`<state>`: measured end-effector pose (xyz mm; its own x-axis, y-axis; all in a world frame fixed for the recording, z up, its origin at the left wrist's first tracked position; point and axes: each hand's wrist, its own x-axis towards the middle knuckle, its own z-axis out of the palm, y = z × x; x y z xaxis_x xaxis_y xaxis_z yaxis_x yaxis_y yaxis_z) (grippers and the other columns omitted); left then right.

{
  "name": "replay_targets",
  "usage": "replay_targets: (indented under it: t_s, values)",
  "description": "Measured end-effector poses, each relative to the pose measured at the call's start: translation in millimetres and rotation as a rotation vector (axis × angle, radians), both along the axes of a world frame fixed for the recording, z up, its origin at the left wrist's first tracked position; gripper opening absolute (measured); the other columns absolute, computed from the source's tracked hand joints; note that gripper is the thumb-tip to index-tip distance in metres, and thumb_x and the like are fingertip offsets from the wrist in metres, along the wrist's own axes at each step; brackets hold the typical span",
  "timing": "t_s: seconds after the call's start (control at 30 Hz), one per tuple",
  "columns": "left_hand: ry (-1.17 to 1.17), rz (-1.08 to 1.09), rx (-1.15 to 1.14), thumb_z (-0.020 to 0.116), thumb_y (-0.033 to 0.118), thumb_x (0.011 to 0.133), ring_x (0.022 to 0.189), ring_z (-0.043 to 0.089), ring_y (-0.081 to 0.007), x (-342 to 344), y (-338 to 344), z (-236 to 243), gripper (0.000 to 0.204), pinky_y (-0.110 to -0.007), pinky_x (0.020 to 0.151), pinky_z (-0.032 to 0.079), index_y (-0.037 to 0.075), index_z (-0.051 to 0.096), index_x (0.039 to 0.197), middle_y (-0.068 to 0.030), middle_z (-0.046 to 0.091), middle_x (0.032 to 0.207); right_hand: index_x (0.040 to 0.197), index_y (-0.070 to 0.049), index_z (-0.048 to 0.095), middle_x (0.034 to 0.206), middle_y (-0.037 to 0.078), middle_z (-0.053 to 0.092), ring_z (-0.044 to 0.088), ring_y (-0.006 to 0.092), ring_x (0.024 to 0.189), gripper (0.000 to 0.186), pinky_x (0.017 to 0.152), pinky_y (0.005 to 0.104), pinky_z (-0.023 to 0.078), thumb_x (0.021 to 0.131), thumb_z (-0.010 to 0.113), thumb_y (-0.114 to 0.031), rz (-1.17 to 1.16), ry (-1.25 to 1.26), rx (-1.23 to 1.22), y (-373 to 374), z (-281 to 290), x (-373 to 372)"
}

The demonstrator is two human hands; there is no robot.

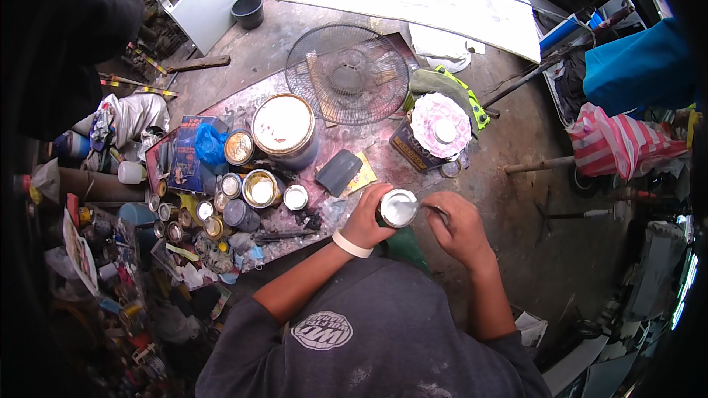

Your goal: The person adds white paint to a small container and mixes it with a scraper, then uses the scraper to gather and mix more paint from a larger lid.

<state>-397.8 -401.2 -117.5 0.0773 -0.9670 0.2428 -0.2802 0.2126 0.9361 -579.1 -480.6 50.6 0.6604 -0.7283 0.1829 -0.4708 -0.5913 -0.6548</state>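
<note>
Gripping a white-filled can (398,225) — left fingers (377,192); pinching a thin tool (425,205) — right fingers (438,200)

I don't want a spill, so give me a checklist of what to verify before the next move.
1. Left grip secure on the small can: ok, fingers and thumb wrap its side.
2. Thin tool in hand: ok, the right grip pinches it at the can's right edge.
3. Pale surface at the can's top, contents or lid: cannot tell.
4. Support beneath the can: cannot tell, its underside is hidden.
5. Uncluttered space on the left of the work surface: not ok, the large can and many smaller ones crowd it.
6. Right hand apart from the pink-stained cover: ok, a gap shows.
</note>
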Motion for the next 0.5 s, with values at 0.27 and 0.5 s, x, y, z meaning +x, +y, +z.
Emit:
replay_targets:
  t_s: [0.27,0.5]
  values:
    - [0.019,0.029,-0.012,0.09,0.015,0.067,0.133,0.052,-0.0388,-0.7,1.1,-2.9,0.087,-0.047,0.113,0.042,0.005,0.048,0.143,-0.0194,0.055,0.139,0.105,-0.003,0.068,0.099,0.015,0.071,0.07,0.036,0.092,0.022,0.081,0.0425,0.056,0.084,0.072,0.0,0.031,-0.027,0.069,1.8,-3.4,1.4]
    - [0.011,0.04,-0.02,0.089,0.014,0.067,0.13,0.054,-0.0385,1.1,-1.8,3.1,0.086,-0.046,0.111,0.043,0.005,0.048,0.142,-0.0188,0.056,0.136,0.107,-0.002,0.067,0.1,0.016,0.071,0.07,0.0365,0.093,0.025,0.08,0.0431,0.056,0.083,0.073,0.001,0.059,-0.047,0.052,0.5,-4.0,-1.3]
